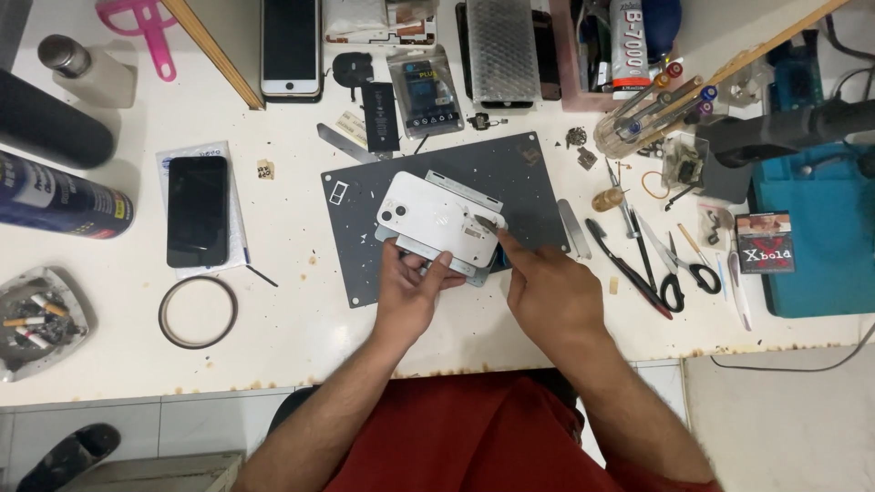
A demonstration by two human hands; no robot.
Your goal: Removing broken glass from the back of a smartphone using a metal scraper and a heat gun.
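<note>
White worktop [301,319], speckled and crowded, carries one dark grey mat [365,196] at its centre. On it lies one white phone [437,217], glossy back up, over a grey metal plate. Left hand [410,292] pinches their near edge; right hand [547,292] presses a fingertip on the phone's right end. Two more phones, dark-screened, lie left; bare worktop shows only along the front edge
</note>
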